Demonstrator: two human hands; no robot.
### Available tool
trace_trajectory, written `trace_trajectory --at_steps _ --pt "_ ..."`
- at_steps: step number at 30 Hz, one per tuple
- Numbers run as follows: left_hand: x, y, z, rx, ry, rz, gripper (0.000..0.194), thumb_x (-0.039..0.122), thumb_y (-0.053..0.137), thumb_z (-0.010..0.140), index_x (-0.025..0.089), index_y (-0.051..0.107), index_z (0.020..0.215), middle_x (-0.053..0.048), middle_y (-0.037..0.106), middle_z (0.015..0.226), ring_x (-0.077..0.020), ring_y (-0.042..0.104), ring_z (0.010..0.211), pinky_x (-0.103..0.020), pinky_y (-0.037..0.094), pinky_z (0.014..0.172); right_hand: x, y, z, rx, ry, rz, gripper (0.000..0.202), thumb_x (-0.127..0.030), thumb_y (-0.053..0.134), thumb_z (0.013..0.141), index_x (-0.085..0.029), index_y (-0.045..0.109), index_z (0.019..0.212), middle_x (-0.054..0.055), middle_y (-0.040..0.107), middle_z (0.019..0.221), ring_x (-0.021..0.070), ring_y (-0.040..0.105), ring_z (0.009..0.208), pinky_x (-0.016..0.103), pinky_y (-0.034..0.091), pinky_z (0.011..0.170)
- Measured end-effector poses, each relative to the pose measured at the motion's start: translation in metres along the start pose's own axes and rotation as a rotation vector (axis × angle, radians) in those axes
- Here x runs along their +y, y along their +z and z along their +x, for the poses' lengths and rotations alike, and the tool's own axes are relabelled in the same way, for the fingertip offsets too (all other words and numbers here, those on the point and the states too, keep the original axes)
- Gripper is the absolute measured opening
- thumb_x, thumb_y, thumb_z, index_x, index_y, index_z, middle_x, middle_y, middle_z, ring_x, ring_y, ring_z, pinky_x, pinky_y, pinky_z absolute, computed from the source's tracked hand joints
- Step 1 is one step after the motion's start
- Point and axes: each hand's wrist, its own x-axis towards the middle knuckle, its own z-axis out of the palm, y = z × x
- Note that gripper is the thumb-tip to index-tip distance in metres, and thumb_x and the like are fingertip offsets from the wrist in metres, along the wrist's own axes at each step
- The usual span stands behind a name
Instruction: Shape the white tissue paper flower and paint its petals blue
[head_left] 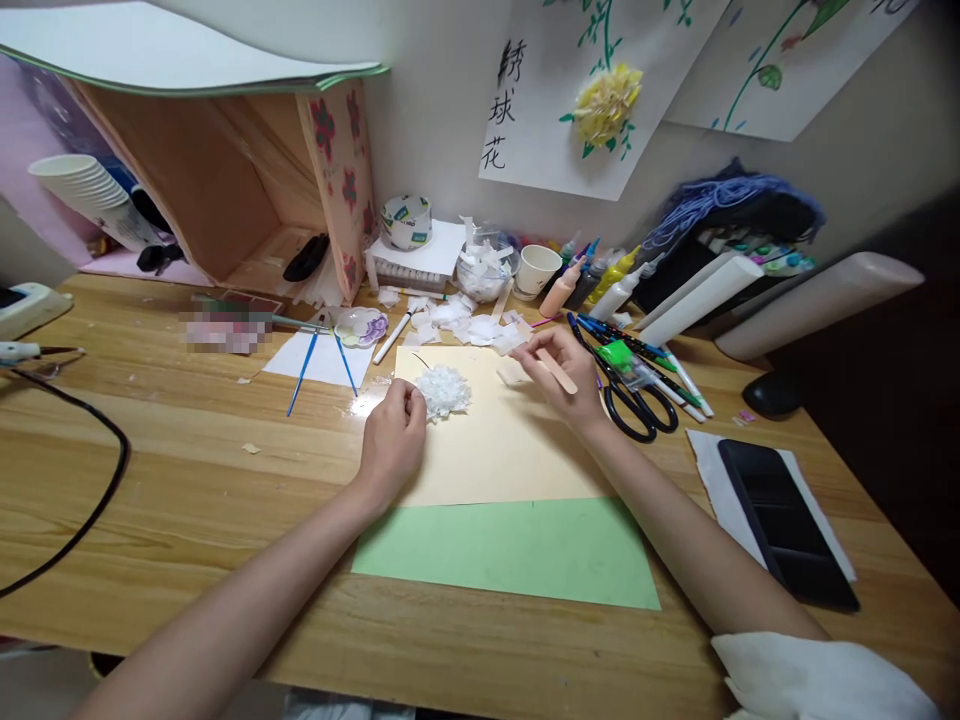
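Note:
My right hand [566, 375] pinches a flat wooden craft stick [559, 372] above the right part of a cream sheet of paper [510, 450]. My left hand [394, 435] is closed, fingertips together, right beside a clump of white crumpled paper bits [444, 392] on the sheet's upper left. Whatever sits between those left fingertips is too hidden to name. A small white paper scrap [511, 374] lies under the right hand. Beneath the cream sheet, a green sheet [510, 555] sticks out toward the table's front.
Behind the sheets lie white paper scraps [457, 318], a paper cup [538, 272] and glue bottles [562, 290]. Black scissors [641, 412] and pens rest right of my right hand. A black tray [784, 520] is farther right. Blue sticks [302, 374] and a cable [112, 490] lie leftward.

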Motion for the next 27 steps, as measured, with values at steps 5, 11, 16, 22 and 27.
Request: trace_trajectory --at_steps 5,11,16,22,27 --pt "0.000 0.000 -0.001 0.000 -0.001 -0.029 0.021 0.029 0.038 0.093 0.021 0.046 0.075 0.001 0.054 0.067 -0.0160 0.050 0.064 -0.027 0.032 0.060 0.020 -0.003 -0.002 -0.234 0.011 -0.217 0.027 -0.032 0.074 0.069 -0.019 0.055 0.082 0.005 0.069 0.084 0.0180 0.065 0.068 0.029 0.046 0.065" --pt "-0.002 -0.001 -0.001 0.033 -0.015 -0.064 0.020 0.031 0.038 0.092 0.021 0.050 0.080 0.001 0.057 0.068 -0.0161 0.052 0.063 -0.026 0.032 0.059 0.005 0.010 -0.010 -0.197 0.131 0.056 0.026 -0.036 0.071 0.073 -0.019 0.052 0.076 0.002 0.066 0.075 0.0147 0.062 0.067 0.026 0.045 0.062" --pt "0.003 -0.007 -0.008 -0.083 0.058 -0.110 0.025 0.036 0.040 0.092 0.021 0.060 0.095 0.003 0.056 0.064 -0.0150 0.052 0.060 -0.026 0.033 0.059 -0.020 0.025 -0.025 -0.411 0.254 0.441 0.036 -0.038 0.078 0.067 -0.020 0.048 0.078 0.002 0.067 0.078 0.0140 0.063 0.070 0.026 0.050 0.064" --pt "0.010 -0.008 -0.020 -0.236 0.070 -0.062 0.020 0.038 0.051 0.086 0.020 0.061 0.085 0.005 0.049 0.055 -0.0123 0.048 0.054 -0.024 0.031 0.055 -0.026 0.038 -0.043 -0.448 0.125 0.333 0.029 -0.038 0.073 0.073 -0.020 0.051 0.078 0.002 0.064 0.081 0.0138 0.061 0.074 0.028 0.049 0.070" --pt "0.010 -0.007 -0.022 -0.249 0.050 0.064 0.020 0.033 0.050 0.086 0.021 0.065 0.081 0.003 0.055 0.056 -0.0135 0.050 0.055 -0.025 0.029 0.054 -0.015 0.031 -0.047 -0.363 0.057 0.314 0.037 -0.054 0.050 0.086 -0.020 0.056 0.072 0.002 0.062 0.069 0.0142 0.058 0.063 0.028 0.046 0.061"
